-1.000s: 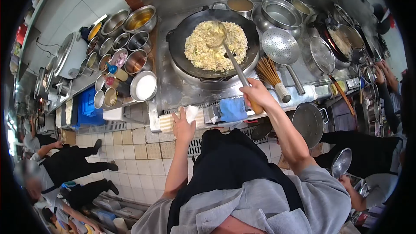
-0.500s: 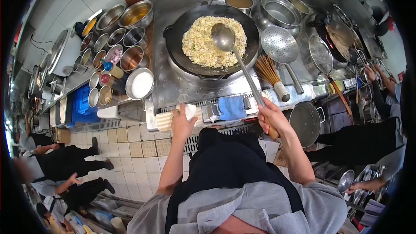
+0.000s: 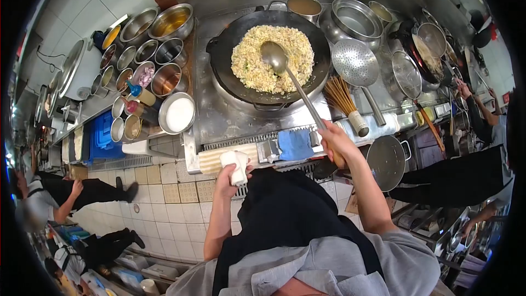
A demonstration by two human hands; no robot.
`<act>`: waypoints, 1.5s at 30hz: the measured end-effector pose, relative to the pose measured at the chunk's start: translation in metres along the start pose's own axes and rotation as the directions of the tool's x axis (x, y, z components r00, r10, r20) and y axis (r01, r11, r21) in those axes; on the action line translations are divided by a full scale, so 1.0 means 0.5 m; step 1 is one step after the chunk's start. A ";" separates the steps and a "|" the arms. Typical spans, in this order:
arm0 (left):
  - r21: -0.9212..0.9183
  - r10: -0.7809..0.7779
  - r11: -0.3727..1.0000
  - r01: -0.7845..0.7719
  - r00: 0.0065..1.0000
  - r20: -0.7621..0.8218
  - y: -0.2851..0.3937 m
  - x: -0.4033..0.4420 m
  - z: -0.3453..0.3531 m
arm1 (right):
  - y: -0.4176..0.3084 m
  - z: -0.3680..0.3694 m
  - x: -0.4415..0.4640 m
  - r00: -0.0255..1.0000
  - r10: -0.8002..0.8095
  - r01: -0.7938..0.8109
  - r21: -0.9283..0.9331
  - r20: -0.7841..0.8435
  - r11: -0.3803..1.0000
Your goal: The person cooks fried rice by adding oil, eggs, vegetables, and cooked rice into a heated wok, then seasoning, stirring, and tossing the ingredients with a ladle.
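My right hand (image 3: 338, 143) is closed around the handle of a long metal ladle (image 3: 274, 57). The bowl of the ladle rests in fried rice (image 3: 252, 44) spread over the bottom of a large black wok (image 3: 219, 57). Below the stove's front edge, my left hand (image 3: 226, 180) grips a folded white cloth (image 3: 235, 168). A yellow-and-white striped towel (image 3: 211, 160) lies on the ledge just behind that cloth. A blue cloth (image 3: 294, 144) is on the same ledge, between my two hands.
Bowls of ingredients, one holding white granules (image 3: 179, 114), crowd the left side. A bamboo brush (image 3: 344, 101), a perforated skimmer (image 3: 355, 63) and a steel basin (image 3: 357, 17) are right of the wok. A deep pot (image 3: 386, 161) stands low at right. Other people work on both sides.
My left hand has taken hold of the white cloth and lifted it off the ledge towards me. The ladle's bowl has shifted slightly left and down in the rice.
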State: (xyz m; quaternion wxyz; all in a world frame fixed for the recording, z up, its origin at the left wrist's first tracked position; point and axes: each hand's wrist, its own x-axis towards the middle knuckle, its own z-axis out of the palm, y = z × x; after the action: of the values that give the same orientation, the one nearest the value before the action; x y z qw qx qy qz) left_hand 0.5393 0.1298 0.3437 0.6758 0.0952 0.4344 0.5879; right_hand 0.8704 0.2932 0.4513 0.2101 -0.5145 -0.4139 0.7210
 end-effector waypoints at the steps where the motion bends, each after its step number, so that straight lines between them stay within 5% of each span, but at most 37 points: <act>1: -0.214 -0.066 0.973 0.090 0.991 0.114 -0.004 -0.006 0.014 | -0.023 0.002 0.039 0.997 -0.058 0.052 -0.135 -0.041 0.989; 4: -0.310 -0.118 0.936 0.165 0.979 0.167 -0.039 0.011 -0.010 | -0.078 0.055 0.057 0.954 -0.279 0.194 -0.485 -0.109 0.853; 8: -0.264 -0.049 0.961 0.085 0.989 0.139 -0.045 -0.027 -0.002 | -0.027 0.018 -0.114 0.949 -0.309 0.183 -0.689 -0.063 0.701; 12: -0.164 -0.006 0.986 0.017 0.998 0.070 -0.042 -0.033 0.036 | -0.025 -0.041 -0.113 0.960 -0.260 0.023 -0.896 -0.104 0.443; 13: -0.109 0.017 0.994 -0.013 0.999 0.033 -0.040 -0.021 0.054 | -0.026 -0.055 -0.062 0.929 -0.363 0.078 -0.917 -0.077 0.392; 20: 0.107 0.091 0.990 -0.092 0.996 0.006 -0.024 0.118 0.144 | -0.039 0.036 0.079 0.948 -0.311 0.052 -0.934 -0.065 0.354; 26: -0.015 0.068 0.998 -0.068 0.997 0.033 0.013 0.187 0.190 | -0.044 -0.043 -0.118 0.970 -0.230 -0.019 -0.970 -0.076 0.242; 29: -0.069 -0.032 0.997 0.030 0.999 -0.019 0.038 0.255 0.209 | -0.079 -0.062 0.021 0.908 -0.418 0.052 -0.975 -0.043 0.214; 32: -0.003 -0.064 0.998 0.064 0.995 -0.075 0.043 0.309 0.222 | -0.085 -0.034 0.094 0.914 -0.394 -0.011 -0.975 -0.100 0.222; 37: -0.077 -0.145 0.988 0.135 0.979 -0.141 0.047 0.323 0.249 | -0.035 -0.004 -0.136 0.950 -0.310 0.038 -0.972 -0.037 0.233; 43: -0.270 -0.295 0.930 0.248 0.943 -0.152 0.077 0.328 0.295 | -0.069 -0.019 0.041 0.879 -0.470 0.014 -0.982 -0.077 0.188; 45: -0.261 -0.352 0.917 0.301 0.919 -0.176 0.081 0.341 0.286 | -0.074 0.026 0.052 0.919 -0.370 -0.035 -0.964 -0.135 0.264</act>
State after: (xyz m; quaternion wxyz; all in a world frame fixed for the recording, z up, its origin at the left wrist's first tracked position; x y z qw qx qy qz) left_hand 0.5987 0.3456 0.3752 0.7191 -0.1230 0.4455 0.5189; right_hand 0.8440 0.3282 0.4683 0.0041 -0.6026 -0.7718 0.2029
